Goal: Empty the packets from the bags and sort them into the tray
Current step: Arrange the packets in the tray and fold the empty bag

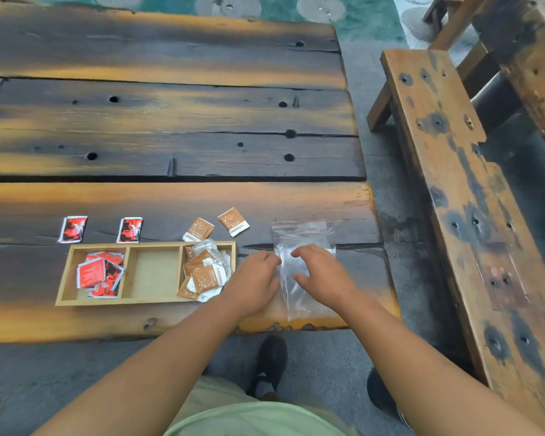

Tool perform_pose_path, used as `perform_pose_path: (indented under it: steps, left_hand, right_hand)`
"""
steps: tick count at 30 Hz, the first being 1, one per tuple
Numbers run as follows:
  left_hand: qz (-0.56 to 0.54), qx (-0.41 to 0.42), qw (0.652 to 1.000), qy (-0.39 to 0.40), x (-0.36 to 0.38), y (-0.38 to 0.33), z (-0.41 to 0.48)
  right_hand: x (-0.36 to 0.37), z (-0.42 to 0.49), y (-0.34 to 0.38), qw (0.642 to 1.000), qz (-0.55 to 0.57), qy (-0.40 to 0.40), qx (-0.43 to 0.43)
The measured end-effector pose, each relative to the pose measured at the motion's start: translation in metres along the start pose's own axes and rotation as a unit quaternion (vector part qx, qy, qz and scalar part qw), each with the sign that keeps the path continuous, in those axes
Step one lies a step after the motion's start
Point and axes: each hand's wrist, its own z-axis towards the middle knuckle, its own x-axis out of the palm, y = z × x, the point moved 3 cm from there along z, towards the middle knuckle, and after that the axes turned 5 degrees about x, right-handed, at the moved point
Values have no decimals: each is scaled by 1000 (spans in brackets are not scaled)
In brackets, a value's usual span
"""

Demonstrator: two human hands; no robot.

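So the emptying part looks basically finished. The clear zip bags [299, 237] sit just off the right end of the tray [126, 302], overlapping each other, and they look empty as far as anyone can tell through the plastic.

The person has both hands on them. The left hand [255, 278] is the one nearer the tray, with its fingers curled in at the bags' left edge. The right hand [321, 275] is on the side away from the tray, fingers arched over the plastic and thumb spread. Honestly can't tell whether either hand is pinching the plastic or just resting on it.

As for the bags, their long axis runs along the tray's short side, from the person's edge of the table [170, 196] outward. The red zip strips are at the far end, so the mouths point away from the person.

Sorting isn't done though. The tray's left compartment has red packets [99, 273], the middle one is bare and the right one holds orange packets [206, 276]. Two loose red packets [73, 229] still lie just beyond the tray's far rim, and two loose orange packets [233, 221] lie past its far right corner.

Next move is probably letting go of the bags and reaching over the tray for those strays, red to the left compartment and orange to the right.
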Motion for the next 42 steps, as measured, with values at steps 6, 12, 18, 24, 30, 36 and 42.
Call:
perform_pose_path:
  steps: [6,12,18,24,30,36,42]
  left_hand:
    - [4,-23,999,-36,-31,28,-30]
    - [22,-62,994,-86,-56,77,-69]
    - [-24,-63,995,-69,-65,108,-99]
    - [57,-37,996,-52,-57,120,-106]
    - [85,-43,995,-32,-50,131,-95]
    - [71,-60,995,-44,-44,131,-88]
    - [41,-63,997,-28,-42,134,-88]
  right_hand:
    - [12,-4,51,999,7,49,-4]
    - [30,-4,103,998,5,51,-19]
    - [53,2,142,998,-15,0,-55]
    - [79,5,154,995,-66,5,-71]
    - [94,9,152,994,-91,-24,-51]
    - [93,16,150,992,-104,-51,-54]
    - [92,22,147,992,-103,-25,-62]
